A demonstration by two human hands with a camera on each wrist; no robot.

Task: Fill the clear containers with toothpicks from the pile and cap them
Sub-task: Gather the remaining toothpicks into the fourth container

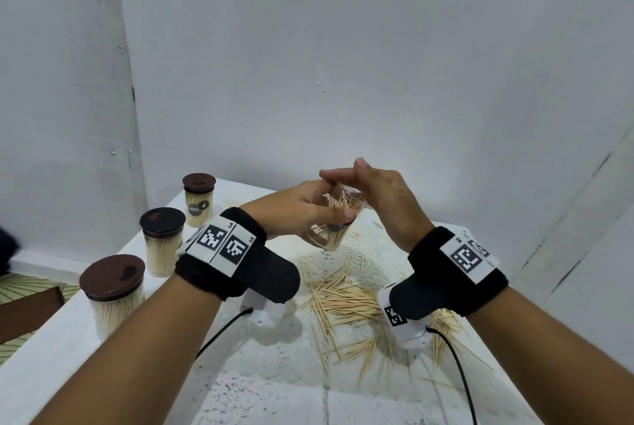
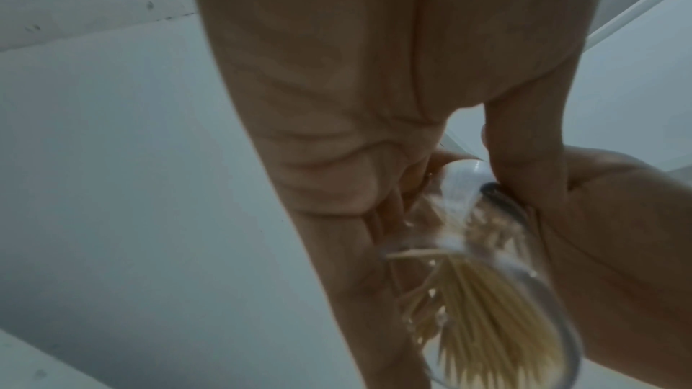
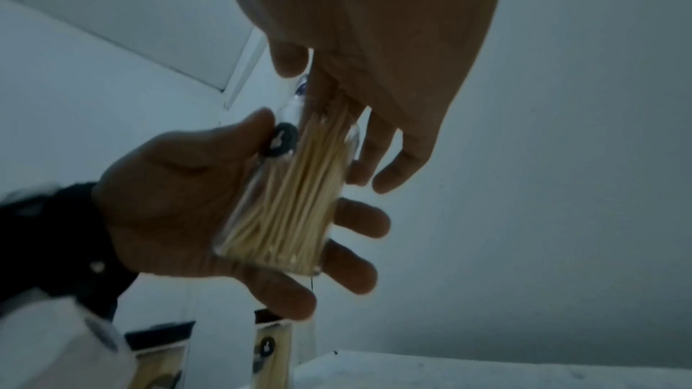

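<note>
A clear container (image 1: 328, 233), partly filled with toothpicks, is held tilted in the air above the table, and my left hand (image 1: 319, 205) grips its side. In the right wrist view the container (image 3: 284, 209) lies across the left palm (image 3: 179, 203), thumb by its dark sticker. My right hand (image 1: 343, 169) covers the container's uncapped mouth with straight fingers, touching the toothpick tips that stick out. The left wrist view shows the same container (image 2: 487, 321) between both hands. A loose pile of toothpicks (image 1: 346, 297) lies on the table below.
Three toothpick-filled containers with brown caps stand along the left edge of the white table (image 1: 240, 390): far (image 1: 199, 200), middle (image 1: 162, 241), near (image 1: 111, 294). White walls close off the back and right. Cables hang from both wrist cameras.
</note>
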